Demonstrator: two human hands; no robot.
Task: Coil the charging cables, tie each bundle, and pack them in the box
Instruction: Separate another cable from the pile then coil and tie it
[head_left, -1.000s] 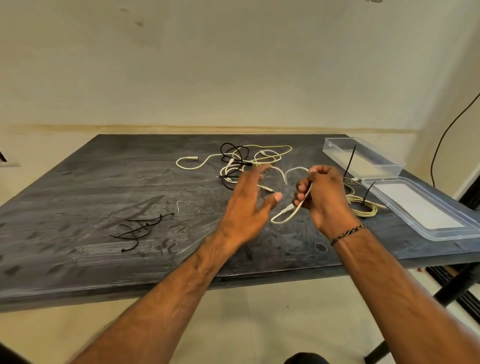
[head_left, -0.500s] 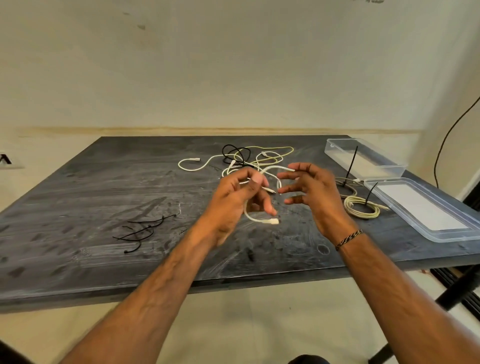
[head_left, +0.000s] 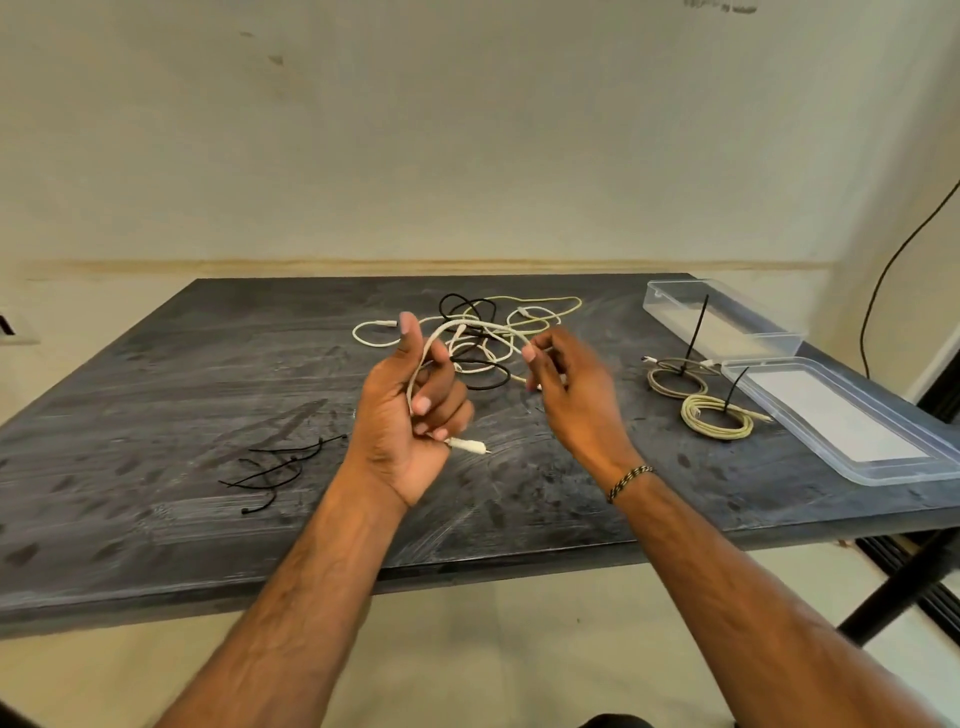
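My left hand (head_left: 410, 415) is curled around the white cable (head_left: 470, 327), plug poking out just below my fingers. My right hand (head_left: 566, 387) pinches the same cable further along, the loose tangle (head_left: 498, 332) right behind both hands.

Lighting: soft, even, warm; faint shadows. Dull sheen on dark scuffed surface (head_left: 156, 415). Right hand (head_left: 566, 395) motion-blurred. Wide-angle bowing at edges.
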